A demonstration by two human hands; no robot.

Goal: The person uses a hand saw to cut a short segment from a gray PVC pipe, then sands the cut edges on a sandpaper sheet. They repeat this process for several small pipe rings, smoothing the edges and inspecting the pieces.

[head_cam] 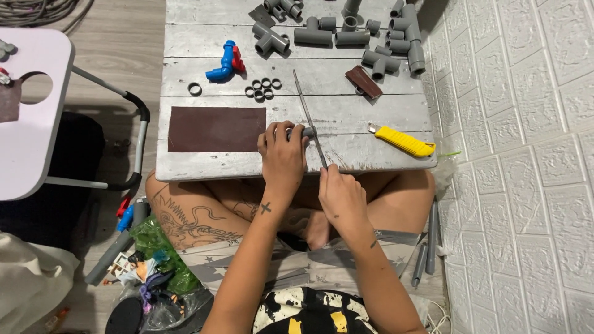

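Down by the person's left knee, on the floor, lies a crumpled green plastic bag [162, 256] with colourful printed packets [139, 272] spilling beside it; the print is too small to make out. Red and blue pieces [125, 213] poke out just above it.

On the worn grey wooden board [216, 167] across the lap, the left hand [283, 154] is clenched over a short grey pipe piece [303, 132], pinning it flat near the board's front edge; only its right end peeks out past the fingers. The right hand [342, 198] grips the near end of a thin hacksaw blade [309, 117], which runs away from the body at a slight slant and crosses the pipe just beside the left fingertips.

A dark brown sheet of sandpaper [216, 128] lies left of the left hand, just apart from it. Beyond it sit small grey cut rings [263, 88] (one ring lies apart to the left) and a blue and red fitting [225, 63]. Grey tee and elbow fittings [359, 37] crowd the far end. A small brown folded strip [364, 81] and a yellow utility knife [403, 141] lie to the right, the knife close to the board's right front corner.

The board's right edge sits close to a white textured wall [532, 154]; bare board shows between blade and knife. A white folding table [31, 117] stands to the left.
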